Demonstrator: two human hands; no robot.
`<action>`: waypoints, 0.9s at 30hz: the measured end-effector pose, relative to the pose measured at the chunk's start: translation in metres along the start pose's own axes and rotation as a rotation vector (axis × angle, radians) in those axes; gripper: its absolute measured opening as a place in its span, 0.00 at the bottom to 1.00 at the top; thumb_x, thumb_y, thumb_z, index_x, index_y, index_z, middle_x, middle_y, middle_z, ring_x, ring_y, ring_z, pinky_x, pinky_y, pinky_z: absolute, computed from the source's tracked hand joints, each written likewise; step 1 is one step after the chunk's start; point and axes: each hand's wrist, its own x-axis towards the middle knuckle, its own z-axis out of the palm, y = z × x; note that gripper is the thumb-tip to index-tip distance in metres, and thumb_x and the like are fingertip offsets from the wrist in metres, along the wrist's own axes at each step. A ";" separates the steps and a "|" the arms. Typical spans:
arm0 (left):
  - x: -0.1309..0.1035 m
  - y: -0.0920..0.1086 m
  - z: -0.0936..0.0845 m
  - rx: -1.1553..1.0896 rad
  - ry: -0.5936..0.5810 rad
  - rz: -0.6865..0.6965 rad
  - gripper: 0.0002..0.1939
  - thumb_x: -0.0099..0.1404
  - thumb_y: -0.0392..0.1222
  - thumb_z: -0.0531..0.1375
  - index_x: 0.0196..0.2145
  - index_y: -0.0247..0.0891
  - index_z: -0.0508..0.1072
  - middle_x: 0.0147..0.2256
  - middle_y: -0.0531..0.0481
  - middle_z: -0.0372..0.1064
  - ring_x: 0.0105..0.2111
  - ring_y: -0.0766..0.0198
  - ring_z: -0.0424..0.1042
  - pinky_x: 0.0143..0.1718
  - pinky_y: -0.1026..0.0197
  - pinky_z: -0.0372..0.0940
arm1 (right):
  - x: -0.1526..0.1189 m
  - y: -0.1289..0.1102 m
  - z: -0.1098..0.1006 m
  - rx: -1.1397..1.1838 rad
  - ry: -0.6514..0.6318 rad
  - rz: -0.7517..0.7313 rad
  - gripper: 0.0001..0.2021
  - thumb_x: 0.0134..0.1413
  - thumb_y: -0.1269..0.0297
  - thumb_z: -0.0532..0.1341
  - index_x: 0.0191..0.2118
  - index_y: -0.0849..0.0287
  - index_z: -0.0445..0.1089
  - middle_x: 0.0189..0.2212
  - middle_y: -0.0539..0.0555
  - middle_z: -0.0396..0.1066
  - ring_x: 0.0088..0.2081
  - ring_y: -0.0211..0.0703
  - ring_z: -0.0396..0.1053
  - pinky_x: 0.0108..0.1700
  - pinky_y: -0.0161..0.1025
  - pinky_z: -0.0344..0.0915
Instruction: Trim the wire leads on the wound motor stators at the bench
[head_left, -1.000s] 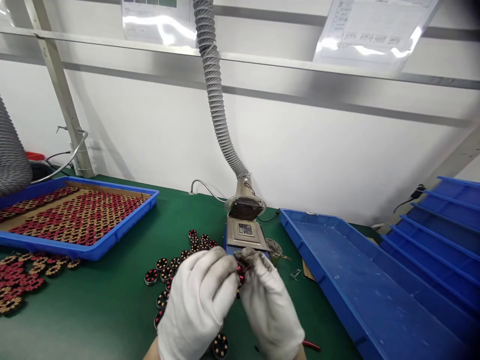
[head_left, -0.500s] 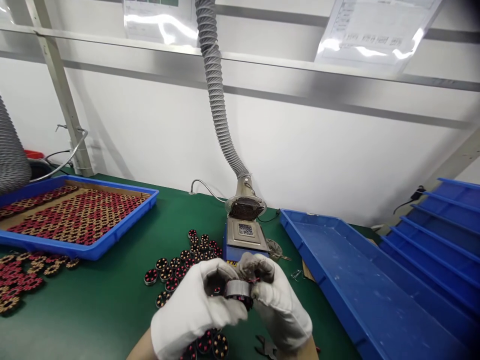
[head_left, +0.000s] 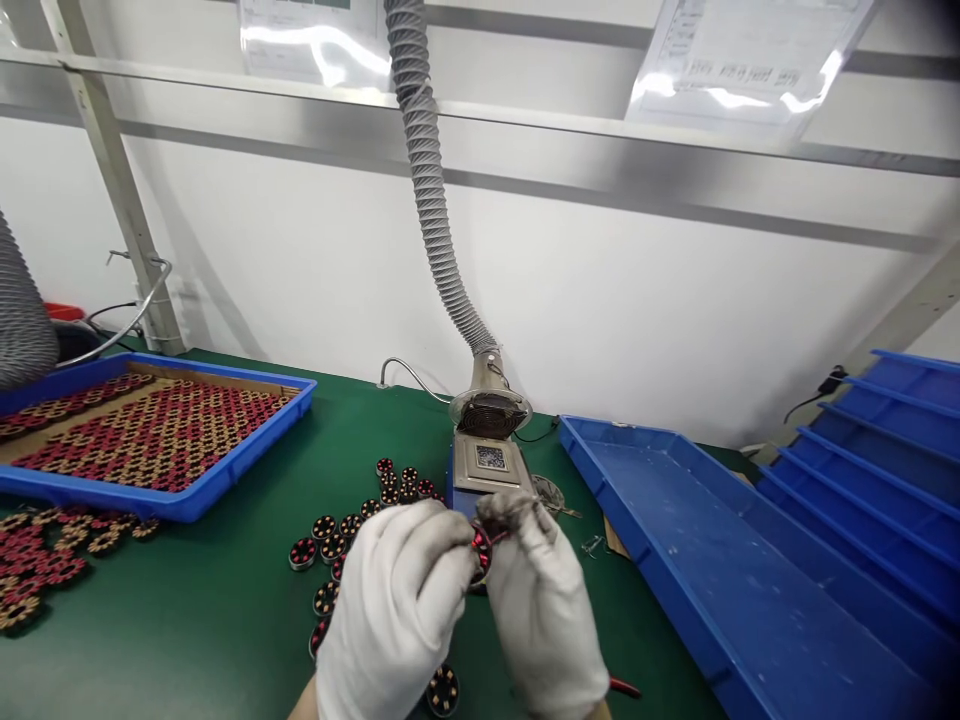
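- Wound ring (head_left: 481, 552): red windings exposed, right beside both hands
- left hand (head_left: 397, 600) grasping ring
- right hand (head_left: 540, 610) fingertips bunched at its edge, grip can't tell

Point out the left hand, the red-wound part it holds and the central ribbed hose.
Left hand (head_left: 394, 600): head view, back of the glove.
Red-wound part (head_left: 482, 553): head view, exposed windings.
Ribbed hose (head_left: 430, 180): head view, mid-length.

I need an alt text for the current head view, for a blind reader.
White-gloved left hand holding a round red-wound coil part, gloved right hand at its edge, over a green workbench. Loose coil parts and a loaded blue tray lie left, another blue tray right.
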 end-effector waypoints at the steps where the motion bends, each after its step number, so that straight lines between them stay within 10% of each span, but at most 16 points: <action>1: -0.001 0.000 -0.001 0.069 0.021 0.042 0.09 0.58 0.25 0.55 0.34 0.35 0.67 0.37 0.47 0.69 0.41 0.56 0.66 0.43 0.52 0.59 | 0.001 -0.003 0.000 0.081 0.053 0.002 0.07 0.43 0.60 0.67 0.30 0.53 0.72 0.31 0.48 0.71 0.35 0.38 0.67 0.43 0.37 0.64; 5: 0.001 -0.001 -0.003 -0.136 -0.033 -0.099 0.09 0.55 0.27 0.58 0.33 0.37 0.66 0.39 0.48 0.67 0.40 0.59 0.65 0.41 0.56 0.59 | 0.003 -0.017 -0.006 0.049 0.068 -0.037 0.10 0.40 0.62 0.68 0.33 0.52 0.72 0.33 0.47 0.72 0.38 0.38 0.68 0.48 0.38 0.62; 12: 0.001 0.000 0.003 -0.974 -0.338 -0.764 0.16 0.41 0.25 0.64 0.27 0.38 0.64 0.31 0.55 0.66 0.30 0.67 0.67 0.30 0.67 0.61 | 0.004 -0.023 -0.016 -0.260 -0.441 0.184 0.17 0.30 0.56 0.72 0.29 0.58 0.74 0.26 0.50 0.69 0.29 0.39 0.64 0.32 0.35 0.60; 17: 0.000 -0.005 0.003 -1.265 -0.435 -0.945 0.14 0.41 0.28 0.62 0.29 0.34 0.68 0.30 0.52 0.67 0.30 0.65 0.66 0.31 0.66 0.61 | 0.006 -0.016 -0.017 -0.185 -0.448 0.198 0.13 0.29 0.58 0.73 0.20 0.58 0.72 0.20 0.46 0.64 0.24 0.35 0.58 0.27 0.33 0.54; 20: 0.001 -0.006 0.003 -1.147 -0.395 -0.819 0.16 0.40 0.26 0.63 0.28 0.36 0.66 0.31 0.53 0.67 0.32 0.65 0.66 0.32 0.66 0.61 | 0.003 -0.009 -0.011 -0.134 -0.397 0.109 0.11 0.31 0.62 0.73 0.20 0.57 0.71 0.20 0.46 0.64 0.24 0.35 0.59 0.27 0.33 0.56; 27: -0.001 -0.001 0.000 0.026 -0.025 0.043 0.09 0.57 0.24 0.55 0.35 0.32 0.67 0.40 0.45 0.68 0.43 0.55 0.65 0.46 0.51 0.56 | 0.003 -0.005 -0.003 0.048 0.019 0.025 0.07 0.41 0.64 0.69 0.27 0.56 0.71 0.27 0.46 0.69 0.31 0.33 0.65 0.38 0.32 0.63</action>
